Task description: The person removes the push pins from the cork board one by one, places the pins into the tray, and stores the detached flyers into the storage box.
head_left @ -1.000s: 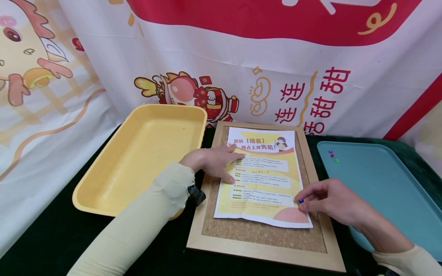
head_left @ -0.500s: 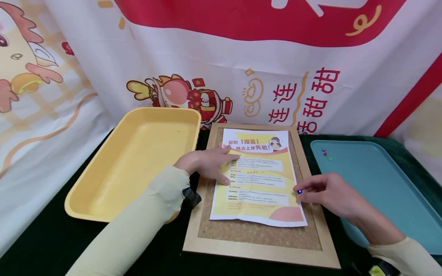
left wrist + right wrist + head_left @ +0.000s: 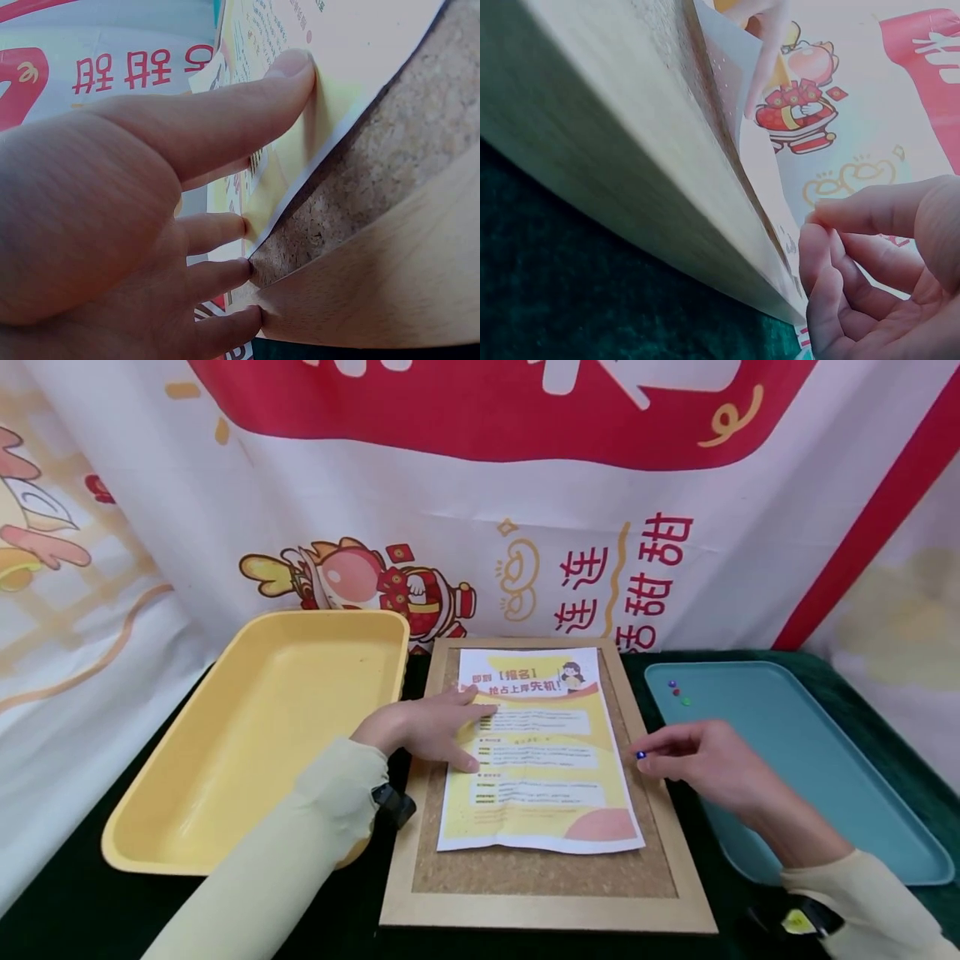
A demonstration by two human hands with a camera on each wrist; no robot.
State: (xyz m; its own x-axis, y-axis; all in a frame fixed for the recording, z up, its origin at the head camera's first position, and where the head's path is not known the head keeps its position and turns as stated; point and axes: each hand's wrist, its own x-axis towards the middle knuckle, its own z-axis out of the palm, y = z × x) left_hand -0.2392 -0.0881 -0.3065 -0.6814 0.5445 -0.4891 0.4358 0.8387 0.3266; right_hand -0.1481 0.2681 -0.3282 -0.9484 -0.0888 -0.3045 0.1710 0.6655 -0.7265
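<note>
A yellow and white printed sheet (image 3: 536,827) lies on a wood-framed corkboard (image 3: 547,912). My left hand (image 3: 420,731) rests spread on the sheet's left side; in the left wrist view its thumb (image 3: 289,71) touches the paper and other fingertips reach its edge and the wooden frame. Between thumb and forefinger my right hand (image 3: 708,764) pinches a small blue pushpin (image 3: 641,755), beside the sheet's right edge. The fingers of that hand (image 3: 885,255) hide the pin in the right wrist view. Whether the pin touches the board, I cannot tell.
To the left stands a deep yellow tray (image 3: 262,760). A flat teal tray (image 3: 810,777) lies on the right, with three tiny pins (image 3: 677,692) coloured purple, red and green near its far left corner. A printed cloth (image 3: 450,502) hangs behind the dark green table.
My right hand has moved up along the sheet's right side with the pin, from over the paper to just beside its edge. The left hand stays on the sheet. The head view has shifted rightward.
</note>
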